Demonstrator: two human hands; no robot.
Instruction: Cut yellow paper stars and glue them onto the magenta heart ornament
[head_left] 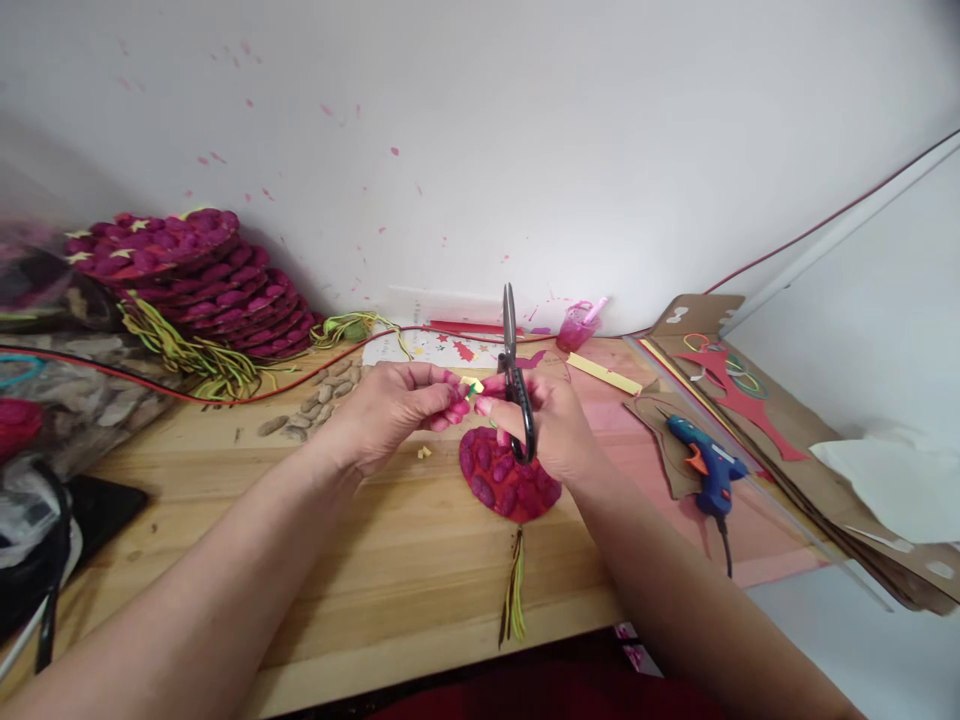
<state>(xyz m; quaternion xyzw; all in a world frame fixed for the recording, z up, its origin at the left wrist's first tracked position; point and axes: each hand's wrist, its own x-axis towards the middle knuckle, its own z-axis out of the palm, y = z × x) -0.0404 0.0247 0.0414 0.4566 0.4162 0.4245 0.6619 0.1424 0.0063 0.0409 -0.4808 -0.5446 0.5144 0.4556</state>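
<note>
Pinched between the fingertips of my left hand [409, 405] is a small piece of yellow paper [472, 384] with a bit of green at it. My right hand [551, 415] carries a pair of black-handled scissors [511, 345], blades pointing up and away, while its thumb and finger also touch the paper piece. Below the hands lies a round disc [510, 480] covered in magenta-painted lumps, partly hidden by the right hand. A yellow-green and dark yarn tassel [514, 590] hangs from its near edge. Tiny yellow scraps [424, 453] rest on the wood.
Stacked magenta discs [217, 290] with tassels lean at the left, near peanuts [319, 405]. A blue glue gun [709, 465] lies on cardboard at the right. A yellow strip [604, 374] and pink cup [579, 325] stand behind. A red cable [337, 350] crosses the back.
</note>
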